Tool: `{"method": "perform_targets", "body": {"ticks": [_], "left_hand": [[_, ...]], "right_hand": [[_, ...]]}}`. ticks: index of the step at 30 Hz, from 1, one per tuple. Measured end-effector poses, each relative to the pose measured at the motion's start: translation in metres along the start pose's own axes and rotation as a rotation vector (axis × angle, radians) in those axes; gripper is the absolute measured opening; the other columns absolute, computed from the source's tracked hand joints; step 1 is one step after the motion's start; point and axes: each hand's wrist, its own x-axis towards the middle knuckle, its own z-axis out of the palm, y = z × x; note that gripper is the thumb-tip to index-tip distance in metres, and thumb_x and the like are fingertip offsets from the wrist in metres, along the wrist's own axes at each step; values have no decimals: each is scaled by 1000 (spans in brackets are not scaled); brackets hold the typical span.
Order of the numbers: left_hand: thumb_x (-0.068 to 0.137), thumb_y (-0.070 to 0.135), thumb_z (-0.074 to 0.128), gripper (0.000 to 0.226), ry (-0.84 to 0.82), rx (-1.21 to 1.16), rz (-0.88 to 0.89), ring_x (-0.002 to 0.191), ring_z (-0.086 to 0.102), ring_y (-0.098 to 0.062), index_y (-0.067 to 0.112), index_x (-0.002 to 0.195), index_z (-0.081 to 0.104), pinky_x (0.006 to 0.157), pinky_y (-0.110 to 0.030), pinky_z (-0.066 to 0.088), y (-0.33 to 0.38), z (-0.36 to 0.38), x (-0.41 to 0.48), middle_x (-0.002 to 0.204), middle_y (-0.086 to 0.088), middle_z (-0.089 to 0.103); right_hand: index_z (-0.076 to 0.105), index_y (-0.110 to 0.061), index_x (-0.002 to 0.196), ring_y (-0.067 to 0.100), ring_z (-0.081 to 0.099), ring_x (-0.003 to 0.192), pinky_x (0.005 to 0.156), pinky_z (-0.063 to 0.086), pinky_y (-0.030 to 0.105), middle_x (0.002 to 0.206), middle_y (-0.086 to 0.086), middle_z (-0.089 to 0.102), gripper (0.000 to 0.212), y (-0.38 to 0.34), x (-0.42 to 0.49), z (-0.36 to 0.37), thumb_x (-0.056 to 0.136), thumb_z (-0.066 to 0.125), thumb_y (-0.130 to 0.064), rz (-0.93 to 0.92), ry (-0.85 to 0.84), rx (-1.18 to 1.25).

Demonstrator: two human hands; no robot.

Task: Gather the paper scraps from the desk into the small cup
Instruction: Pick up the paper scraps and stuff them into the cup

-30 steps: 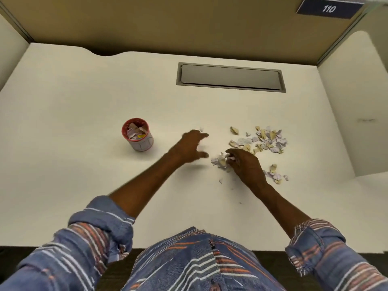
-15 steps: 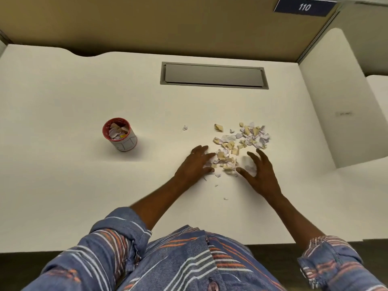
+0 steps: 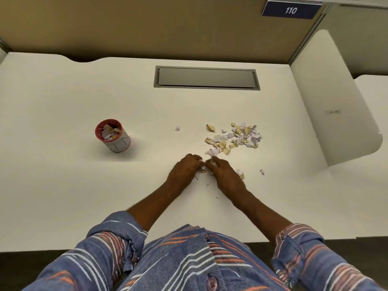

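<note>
Two hands, left hand (image 3: 184,169) and right hand (image 3: 225,175), cup a few paper scraps (image 3: 203,169) at frame centre, fingers curled narrow. Risk: bits spilling en route to the small cup (image 3: 112,135), centre-left.

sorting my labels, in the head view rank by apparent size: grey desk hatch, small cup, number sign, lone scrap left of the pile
1. grey desk hatch
2. number sign
3. small cup, though sign and cup sit at different distances, so that order is unsure
4. lone scrap
</note>
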Motion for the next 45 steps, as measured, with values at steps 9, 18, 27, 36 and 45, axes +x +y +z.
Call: {"method": "perform_targets", "body": {"ticks": [9,18,27,36,45], "left_hand": [[89,7,67,21,283,-288,-154,109,65,-15,7,108,75,98,-10,40,-3,-10,-9,117,-5,71],[84,5,73,18,564,-711,-347,79,70,3,7,101,76,73,-6,49,-12,-71,-19,89,3,76],[85,-6,66,19,782,-555,-394,68,66,11,-5,103,72,66,-4,49,-82,-174,-40,88,-7,72],[88,7,64,24,456,-101,-467,105,66,-25,10,109,75,90,-33,54,-144,-210,-58,112,-11,72],[82,2,62,29,450,-273,-412,91,67,-6,15,103,77,71,1,43,-149,-224,-64,101,-2,76]], "right_hand": [[74,-6,105,28,68,98,86,53,35,106,11,73,21,9,2,-23,86,66,-2,-34,186,162],[81,-13,94,17,65,72,68,47,23,81,7,76,13,11,19,-37,82,78,-19,468,234,598],[79,-10,100,24,70,70,70,61,35,90,17,76,25,29,11,-34,77,84,-15,699,195,1124],[80,-23,97,16,63,74,72,53,31,80,3,74,25,-2,23,-42,74,86,-32,609,181,1035],[80,-14,95,16,67,82,83,56,37,95,21,75,16,-103,90,-63,80,81,-21,325,61,1016]]}}
